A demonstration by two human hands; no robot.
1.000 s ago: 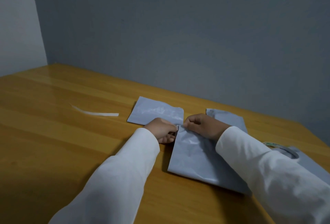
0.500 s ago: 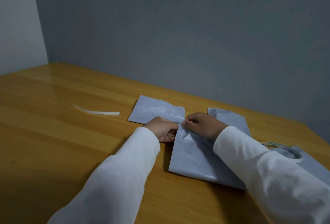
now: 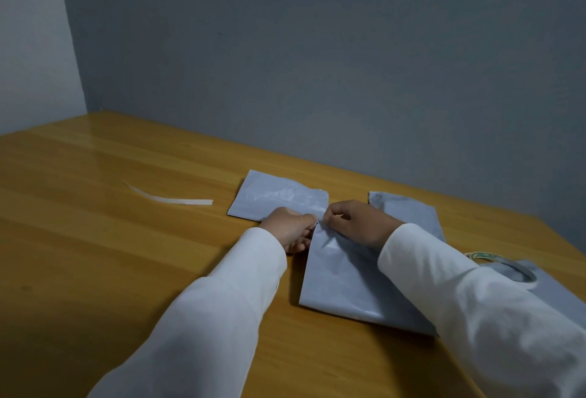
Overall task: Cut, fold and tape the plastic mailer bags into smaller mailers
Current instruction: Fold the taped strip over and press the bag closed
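Left hand (image 3: pixel 290 229) and right hand (image 3: pixel 355 223) both pinch the near mailer's (image 3: pixel 345 283) far corner on the bench (image 3: pixel 126 255). Best kept flat and pulled evenly, so nothing tears or creases.

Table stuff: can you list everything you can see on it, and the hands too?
Mailer being worked on: one, grey-blue, flat near the table's right front, its far corner pinched by both hands.
Small mailer: one, grey-blue, just beyond the left hand.
Mailer behind the right hand: one, grey-blue, partly hidden.
Mailer under the tape roll: one, grey-blue, at the right edge.
Tape roll: one, pale, partly hidden by the right sleeve.
Strip: one, white, thin, lying alone on the left.
Table: one, yellow-brown wood.
Wall: grey, behind the table.
Left hand: white sleeve, pinches the corner.
Right hand: white sleeve, pinches the same corner.
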